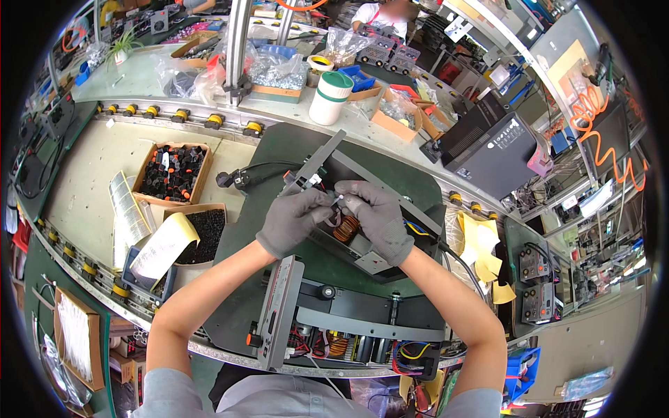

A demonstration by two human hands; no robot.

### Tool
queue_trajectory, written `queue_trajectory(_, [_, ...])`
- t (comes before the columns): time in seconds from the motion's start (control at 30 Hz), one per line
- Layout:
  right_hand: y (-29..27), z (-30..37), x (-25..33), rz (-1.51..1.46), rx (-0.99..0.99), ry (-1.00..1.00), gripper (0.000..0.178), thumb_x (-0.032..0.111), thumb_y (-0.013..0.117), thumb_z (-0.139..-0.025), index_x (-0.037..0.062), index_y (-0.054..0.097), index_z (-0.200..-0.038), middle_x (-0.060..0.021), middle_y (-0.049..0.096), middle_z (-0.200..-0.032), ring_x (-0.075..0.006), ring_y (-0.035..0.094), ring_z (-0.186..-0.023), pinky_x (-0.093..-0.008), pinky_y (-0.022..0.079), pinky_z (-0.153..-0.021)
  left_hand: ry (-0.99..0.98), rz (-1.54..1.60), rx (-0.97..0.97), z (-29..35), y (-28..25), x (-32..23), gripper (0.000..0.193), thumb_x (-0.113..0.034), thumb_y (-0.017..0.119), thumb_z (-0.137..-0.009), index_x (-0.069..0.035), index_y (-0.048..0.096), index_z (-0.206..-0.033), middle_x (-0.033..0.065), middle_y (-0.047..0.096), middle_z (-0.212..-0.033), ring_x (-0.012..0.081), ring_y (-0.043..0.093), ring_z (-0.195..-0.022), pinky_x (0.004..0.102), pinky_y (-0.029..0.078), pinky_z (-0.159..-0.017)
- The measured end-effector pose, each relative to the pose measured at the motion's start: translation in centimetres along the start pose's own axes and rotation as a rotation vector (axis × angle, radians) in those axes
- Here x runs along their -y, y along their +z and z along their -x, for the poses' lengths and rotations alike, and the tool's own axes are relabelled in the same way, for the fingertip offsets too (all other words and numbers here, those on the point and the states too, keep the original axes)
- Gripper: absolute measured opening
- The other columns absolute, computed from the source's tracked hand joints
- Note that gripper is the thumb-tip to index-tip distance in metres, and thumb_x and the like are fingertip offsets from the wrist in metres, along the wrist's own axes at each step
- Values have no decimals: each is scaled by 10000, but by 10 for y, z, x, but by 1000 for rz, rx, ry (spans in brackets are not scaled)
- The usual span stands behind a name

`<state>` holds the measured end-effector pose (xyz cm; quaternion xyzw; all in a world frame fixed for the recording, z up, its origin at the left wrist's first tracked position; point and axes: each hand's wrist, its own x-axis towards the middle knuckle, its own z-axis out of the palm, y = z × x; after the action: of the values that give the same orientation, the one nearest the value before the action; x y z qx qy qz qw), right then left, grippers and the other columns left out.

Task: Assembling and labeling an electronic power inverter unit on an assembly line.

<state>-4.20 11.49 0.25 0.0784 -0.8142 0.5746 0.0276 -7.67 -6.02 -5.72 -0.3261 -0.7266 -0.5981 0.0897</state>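
My left hand (296,217), in a grey glove, is closed in a pinch over an open metal-cased electrical unit (373,263). Opposite it, my right hand (378,217), gloved too, pinches from the other side. Between the fingertips shows a small white piece (340,200), too small to name surely; wires run close to it. A copper-wound coil (345,228) sits inside the unit under my hands. Its black power plug (233,179) lies at the left. Nearer me stands a second open unit with a grey front panel (284,313), coils and coloured wires; neither hand touches it.
At left are a carton of black and orange parts (172,174), a box of small black pieces (211,237) and paper sheets (130,216). A white jar with green lid (330,97) and a black computer case (481,136) stand beyond. Another person (383,19) sits across.
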Motion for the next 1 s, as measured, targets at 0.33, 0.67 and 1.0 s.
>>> queue_trajectory(0.33, [3,4,-3,81,-9,-25,235,-28,543,-833,-20,624,-1053,-65,653,-944,-100,586,-867,-241,476,-799,20,-51,-3,-1,1,-2,131,-40,666,-789,-1,638,-911,80,669,-834,148,632,-742,270,504,-684])
queue_trajectory(0.67, [-2,9,7,150,203,-94,74,-39,575,-751,9,559,-804,-1,553,-767,-80,522,-742,-231,449,-680,-32,-39,-20,3,3,2,244,-135,745,-703,-68,631,-907,77,640,-795,236,603,-699,327,491,-648])
queue_trajectory(1.0, [-33,125,102,598,-404,-549,156,129,603,-753,53,611,-889,-144,627,-839,-340,558,-676,-425,458,-648,-135,-435,316,-13,-12,46,443,4,582,-806,-21,506,-1242,133,609,-1134,200,599,-1010,293,454,-858])
